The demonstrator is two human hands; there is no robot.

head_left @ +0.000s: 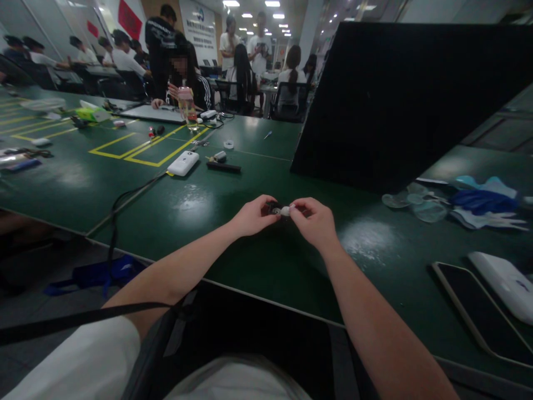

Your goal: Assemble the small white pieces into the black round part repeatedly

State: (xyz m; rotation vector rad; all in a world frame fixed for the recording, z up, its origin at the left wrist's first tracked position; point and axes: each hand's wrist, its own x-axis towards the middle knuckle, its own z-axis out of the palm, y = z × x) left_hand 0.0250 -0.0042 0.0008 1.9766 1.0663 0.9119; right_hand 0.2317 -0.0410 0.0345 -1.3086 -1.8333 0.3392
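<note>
Above the green table (250,261), my two hands meet close together in the middle of the view. My left hand (255,216) is closed on a small dark piece (272,206), largely covered by the fingers; its kind cannot be made out. Between thumb and fingertips, my right hand (313,221) pinches a small white rounded piece (285,211). The white piece's left end is against or very near the dark one; whether they are joined does not show.
A large black panel (400,105) stands tilted behind my right hand. To the right lie blue and white gloves (483,203), a phone (478,305) and a white case (506,283). Farther left are a white power bank (184,163), a black bar (224,166) and a cable (114,216). People sit beyond.
</note>
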